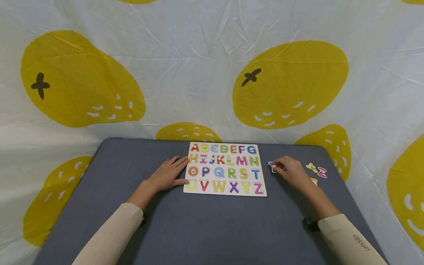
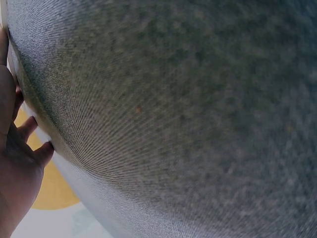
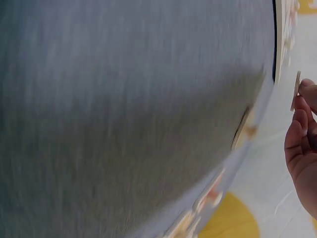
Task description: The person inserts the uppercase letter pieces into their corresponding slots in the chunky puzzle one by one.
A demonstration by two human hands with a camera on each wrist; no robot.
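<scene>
A pale wooden alphabet puzzle board lies on the dark grey table, with colourful letters in rows. My left hand rests flat beside it, fingers spread, its fingertips and thumb at the board's left edge. Only part of that left hand shows in the left wrist view. To the right of the board, my right hand pinches a small letter piece with a blue part and pale edges; fingers partly cover its shape. In the right wrist view the piece appears edge-on between thumb and fingers.
Beyond the right hand lie a yellow letter piece and a pink Z piece. Another yellowish piece is partly hidden by the right wrist. A white curtain with yellow fruit prints hangs behind the table.
</scene>
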